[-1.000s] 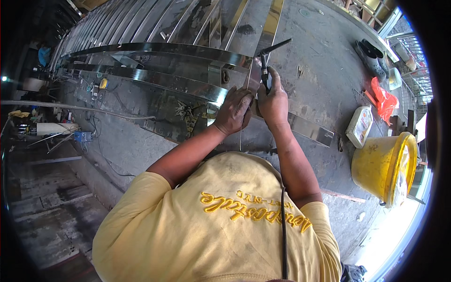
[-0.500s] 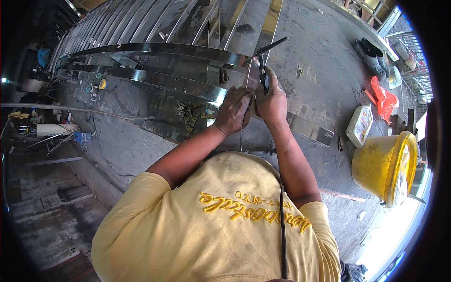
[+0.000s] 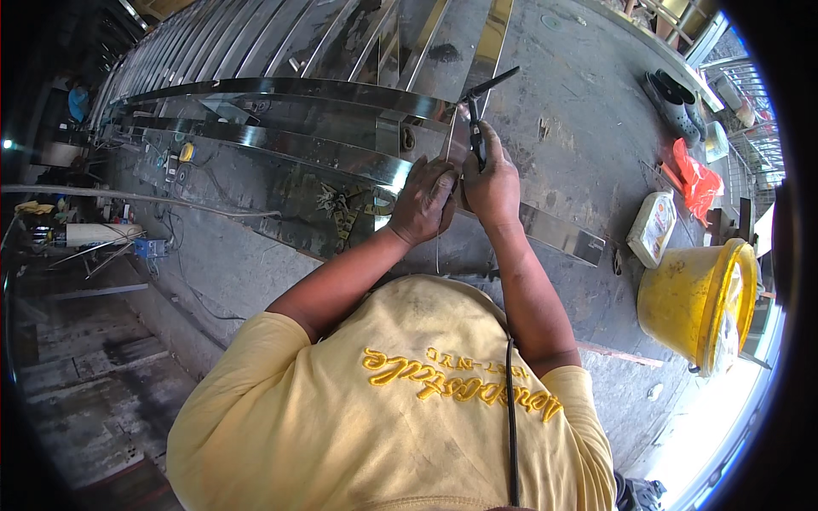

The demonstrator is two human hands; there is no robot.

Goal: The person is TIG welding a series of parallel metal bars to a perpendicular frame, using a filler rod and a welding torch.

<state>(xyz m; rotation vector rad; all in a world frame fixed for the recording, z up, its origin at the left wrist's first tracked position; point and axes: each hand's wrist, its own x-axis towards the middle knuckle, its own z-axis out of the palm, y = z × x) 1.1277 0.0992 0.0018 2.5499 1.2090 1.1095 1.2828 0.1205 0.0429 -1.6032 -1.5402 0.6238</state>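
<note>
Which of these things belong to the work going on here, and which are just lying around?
Part of the work, it seems:
Black torch-like tool, held in the right hand
Thin rod, held in the left hand
Slatted metal frame, close to the hands

Apparently just lying about:
Yellow bucket
Grey clogs
Red plastic bag

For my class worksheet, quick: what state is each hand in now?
Left hand: closed, holding a thin rod.
Right hand: closed, holding a black torch.
</note>
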